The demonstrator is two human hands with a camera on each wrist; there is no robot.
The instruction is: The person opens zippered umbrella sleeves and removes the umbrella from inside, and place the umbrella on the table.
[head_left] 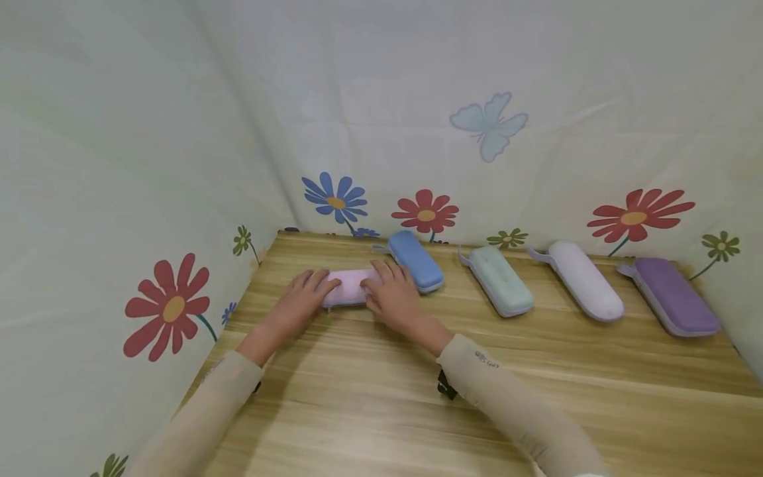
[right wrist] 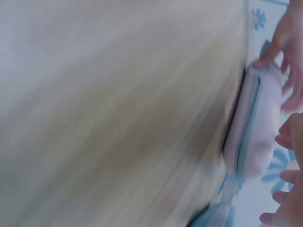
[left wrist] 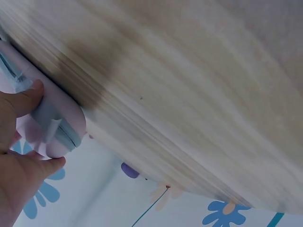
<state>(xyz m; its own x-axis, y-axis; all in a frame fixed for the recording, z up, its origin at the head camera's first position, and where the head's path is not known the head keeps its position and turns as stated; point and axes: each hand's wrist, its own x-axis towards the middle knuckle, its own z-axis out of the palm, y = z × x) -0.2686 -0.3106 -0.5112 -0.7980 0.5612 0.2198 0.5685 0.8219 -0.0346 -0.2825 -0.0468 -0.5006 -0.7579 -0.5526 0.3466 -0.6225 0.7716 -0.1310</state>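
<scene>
A pink zip-up glasses case point(head_left: 347, 288) lies crosswise toward the back left of the wooden table. My left hand point(head_left: 301, 301) pinches its left end. In the left wrist view the thumb presses beside the grey zip, and other fingers sit at the opposite side of the pink case point(left wrist: 71, 120). At the other end is my right hand point(head_left: 395, 298), its fingertips at the case's edge. The right wrist view shows loosely bent right-hand fingers point(right wrist: 283, 174) beside the case point(right wrist: 258, 127), not wrapped around it. The case looks zipped up; its far side is partly hidden.
Right of my hands, a blue case point(head_left: 415, 260), a pale green case point(head_left: 501, 281), a whitish-lilac case point(head_left: 584, 281) and a purple case point(head_left: 673, 296) lie slanted in a row. Flower-printed curtain point(head_left: 357, 132) walls border the table point(head_left: 369, 404) behind and at both sides.
</scene>
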